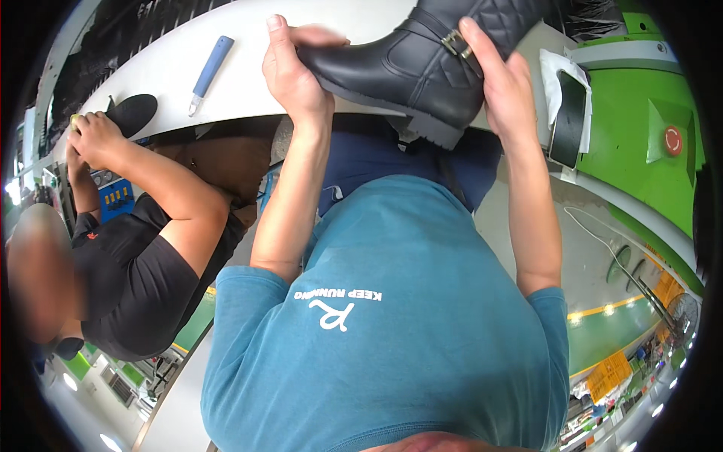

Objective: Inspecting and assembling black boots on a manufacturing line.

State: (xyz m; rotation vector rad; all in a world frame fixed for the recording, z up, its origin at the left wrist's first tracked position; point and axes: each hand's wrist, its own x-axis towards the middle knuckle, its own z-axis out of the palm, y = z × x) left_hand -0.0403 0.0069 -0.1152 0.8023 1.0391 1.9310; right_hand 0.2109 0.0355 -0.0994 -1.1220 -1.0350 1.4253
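A black boot (392,64) with a quilted shaft, a strap and a metal buckle (456,43) is held up over the table's near edge, its toe to the left and its chunky heel to the right. At the toe, my left hand (297,75) grips the boot, the thumb up and some fingers blurred behind it. My right hand (506,90) is closed around the back of the boot by the ankle, its thumb near the buckle. The top of the shaft runs out of view.
On the white table (256,68) lies a blue-handled cutter (211,75). At left a co-worker in a black shirt (143,279) handles something beside a dark sole-shaped piece (133,113). To the right are a phone (568,119) and a green machine (633,113) with a red button (672,141).
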